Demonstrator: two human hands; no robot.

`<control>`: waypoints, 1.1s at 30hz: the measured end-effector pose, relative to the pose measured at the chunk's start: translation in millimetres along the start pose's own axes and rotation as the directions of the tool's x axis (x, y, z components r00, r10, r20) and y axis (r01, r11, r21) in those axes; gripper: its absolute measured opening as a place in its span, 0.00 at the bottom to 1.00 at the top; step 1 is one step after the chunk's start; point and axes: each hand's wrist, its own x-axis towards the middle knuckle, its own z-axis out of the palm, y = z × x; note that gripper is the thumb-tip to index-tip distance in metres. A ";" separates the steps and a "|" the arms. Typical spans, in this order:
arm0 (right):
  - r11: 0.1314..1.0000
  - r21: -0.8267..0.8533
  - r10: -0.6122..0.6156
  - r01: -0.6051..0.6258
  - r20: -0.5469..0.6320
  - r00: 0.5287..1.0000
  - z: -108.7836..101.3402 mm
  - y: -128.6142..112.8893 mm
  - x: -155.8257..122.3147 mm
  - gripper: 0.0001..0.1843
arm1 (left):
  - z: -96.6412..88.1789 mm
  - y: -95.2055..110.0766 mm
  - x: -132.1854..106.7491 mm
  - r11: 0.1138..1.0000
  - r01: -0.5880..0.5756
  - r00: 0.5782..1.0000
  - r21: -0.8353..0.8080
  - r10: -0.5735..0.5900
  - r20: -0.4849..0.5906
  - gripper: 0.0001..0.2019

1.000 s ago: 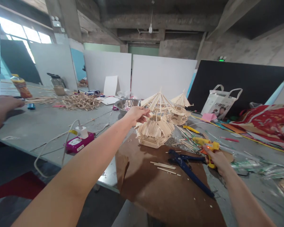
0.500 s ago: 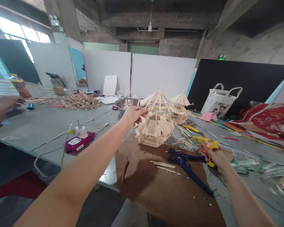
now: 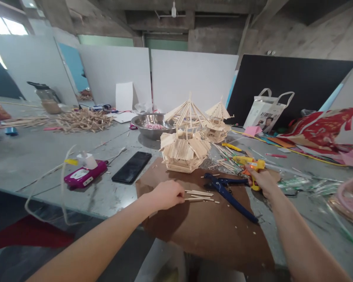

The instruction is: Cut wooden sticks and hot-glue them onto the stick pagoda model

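My left hand (image 3: pixel 165 194) rests on the brown mat (image 3: pixel 206 231), fingers curled and pinched at the near end of a few loose wooden sticks (image 3: pixel 200 194). My right hand (image 3: pixel 263 181) is wrapped round a yellow glue gun (image 3: pixel 250 165) to the right of the mat. A stick-built pavilion model (image 3: pixel 184 141) stands at the mat's far edge, with a smaller one (image 3: pixel 218 123) behind it. Blue-handled pliers (image 3: pixel 229 192) lie between my hands.
A black phone (image 3: pixel 132 167) and a pink power strip (image 3: pixel 84 174) with a white cable lie left of the mat. A steel bowl (image 3: pixel 151 125), a heap of sticks (image 3: pixel 82 119), a jar, a white bag (image 3: pixel 267 113) and red cloth crowd the grey table.
My left hand left the pavilion roof and came down to the loose sticks on the mat. The camera tilted down. The right hand kept the glue gun.
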 end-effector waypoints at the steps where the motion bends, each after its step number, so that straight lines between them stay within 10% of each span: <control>1: 1.000 0.005 -0.008 0.008 -0.003 1.000 -0.4 -0.1 0.2 0.21 | 1.4 0.5 2.0 1.000 -0.002 1.000 0.015 0.002 0.007 0.08; 33: 0.999 0.039 -0.022 0.022 0.008 1.000 0.1 -8.1 -5.5 0.20 | -5.0 -8.8 25.7 0.992 -0.060 0.986 0.111 0.076 -0.149 0.08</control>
